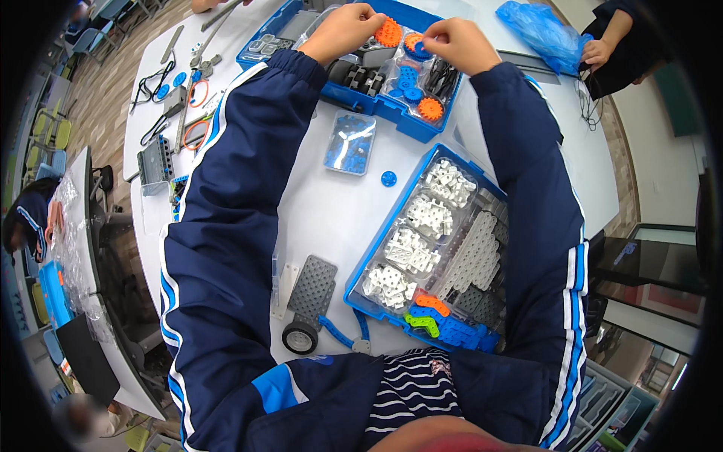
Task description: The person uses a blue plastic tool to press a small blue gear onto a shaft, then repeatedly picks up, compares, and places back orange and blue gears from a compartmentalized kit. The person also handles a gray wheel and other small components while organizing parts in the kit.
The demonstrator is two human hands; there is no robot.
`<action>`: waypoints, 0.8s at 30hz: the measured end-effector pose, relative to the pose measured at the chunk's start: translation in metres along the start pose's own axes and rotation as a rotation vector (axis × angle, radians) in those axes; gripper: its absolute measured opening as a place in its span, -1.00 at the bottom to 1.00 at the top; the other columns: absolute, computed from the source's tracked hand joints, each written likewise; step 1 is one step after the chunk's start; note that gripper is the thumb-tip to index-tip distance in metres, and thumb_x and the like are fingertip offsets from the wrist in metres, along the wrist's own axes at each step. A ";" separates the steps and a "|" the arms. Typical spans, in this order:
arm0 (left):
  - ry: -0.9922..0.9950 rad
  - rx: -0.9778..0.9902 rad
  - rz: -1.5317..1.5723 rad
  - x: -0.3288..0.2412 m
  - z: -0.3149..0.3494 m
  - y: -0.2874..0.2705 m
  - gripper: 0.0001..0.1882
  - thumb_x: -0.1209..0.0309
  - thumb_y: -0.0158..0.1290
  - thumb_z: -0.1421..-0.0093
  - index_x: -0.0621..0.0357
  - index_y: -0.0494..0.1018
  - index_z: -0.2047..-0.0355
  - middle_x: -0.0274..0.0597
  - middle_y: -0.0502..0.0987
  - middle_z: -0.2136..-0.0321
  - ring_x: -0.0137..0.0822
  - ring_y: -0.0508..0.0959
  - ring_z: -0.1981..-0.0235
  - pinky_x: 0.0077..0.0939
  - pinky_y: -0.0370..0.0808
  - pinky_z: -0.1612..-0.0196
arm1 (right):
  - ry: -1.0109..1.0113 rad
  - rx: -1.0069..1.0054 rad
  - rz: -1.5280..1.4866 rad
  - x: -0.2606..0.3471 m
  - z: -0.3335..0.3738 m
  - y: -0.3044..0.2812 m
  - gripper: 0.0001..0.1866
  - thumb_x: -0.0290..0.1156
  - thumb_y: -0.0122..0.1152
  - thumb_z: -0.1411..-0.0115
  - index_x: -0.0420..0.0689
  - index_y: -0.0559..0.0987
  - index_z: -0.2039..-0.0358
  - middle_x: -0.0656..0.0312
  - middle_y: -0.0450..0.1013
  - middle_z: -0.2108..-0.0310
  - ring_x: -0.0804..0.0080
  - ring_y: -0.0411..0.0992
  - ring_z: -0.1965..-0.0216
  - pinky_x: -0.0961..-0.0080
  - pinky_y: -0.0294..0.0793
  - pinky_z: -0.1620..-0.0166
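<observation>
One white table (320,226) spreads beneath everything. Two blue boxes are on it: the far box (410,126), under the hands, with wheels, cables and gears, and the near box (390,227), beside the right forearm, with white pieces (429,217) in clear trays and gray plates. A blue bag (536,34) lies to the far right, touched by another person's hand (599,54). Both own hands are over the far box. The left hand (339,34) has its fingertips drawn together at the edge of an orange gear (388,32); whether they grip it, I cannot tell. The right hand (463,47) has finger and thumb close together beside an orange-and-blue gear (412,45); a hold cannot be made out. Nearer lie a perforated plate (312,286), a clear case (350,143) of blue parts, a wheel (300,338) and a blue disc (388,178).
</observation>
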State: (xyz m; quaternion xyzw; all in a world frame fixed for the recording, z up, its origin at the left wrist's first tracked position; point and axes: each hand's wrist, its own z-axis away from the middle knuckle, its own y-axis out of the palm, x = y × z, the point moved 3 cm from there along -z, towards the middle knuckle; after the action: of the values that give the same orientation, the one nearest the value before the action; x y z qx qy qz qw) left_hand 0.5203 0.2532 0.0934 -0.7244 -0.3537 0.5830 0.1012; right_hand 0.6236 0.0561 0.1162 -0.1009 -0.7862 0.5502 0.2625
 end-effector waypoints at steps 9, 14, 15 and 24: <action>-0.005 -0.064 0.121 0.020 -0.005 0.024 -0.63 0.19 0.06 -0.36 0.35 0.52 0.29 -0.05 0.57 0.50 -0.30 0.56 0.47 -0.35 0.47 0.35 | -0.453 0.273 -0.249 0.095 0.120 0.028 -0.88 -0.38 0.38 -0.10 -0.15 0.72 0.41 0.23 0.49 0.50 0.33 0.44 0.31 0.36 0.44 0.22; 0.097 -0.106 0.111 0.028 -0.004 0.031 -0.59 0.10 0.15 -0.28 0.28 0.63 0.31 -0.11 0.64 0.51 -0.28 0.61 0.49 -0.36 0.52 0.33 | -0.390 0.339 -0.094 0.107 0.136 0.047 -0.86 -0.35 0.43 -0.08 -0.14 0.72 0.44 0.21 0.51 0.48 0.23 0.43 0.27 0.28 0.44 0.17; 0.119 -0.108 0.119 0.029 -0.004 0.031 -0.60 0.11 0.12 -0.31 0.28 0.61 0.28 -0.15 0.63 0.51 -0.32 0.58 0.49 -0.38 0.50 0.34 | -0.366 0.404 -0.096 0.106 0.131 0.043 -0.86 -0.34 0.43 -0.07 -0.14 0.73 0.43 0.21 0.53 0.46 0.24 0.45 0.28 0.28 0.45 0.18; 0.016 -0.276 0.266 0.036 0.009 0.034 -0.61 0.13 0.03 -0.41 0.28 0.55 0.21 -0.21 0.61 0.51 -0.43 0.53 0.51 -0.42 0.43 0.39 | -0.199 -0.114 0.241 -0.013 -0.019 0.015 -0.50 -0.11 0.50 -0.08 -0.15 0.69 0.04 0.06 0.62 0.14 0.11 0.51 0.05 0.27 0.51 -0.04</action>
State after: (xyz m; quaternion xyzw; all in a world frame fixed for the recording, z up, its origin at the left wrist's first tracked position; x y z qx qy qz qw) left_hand 0.5278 0.2488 0.0434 -0.7764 -0.3305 0.5314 -0.0740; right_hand 0.6419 0.0712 0.1034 -0.1542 -0.8204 0.5396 0.1091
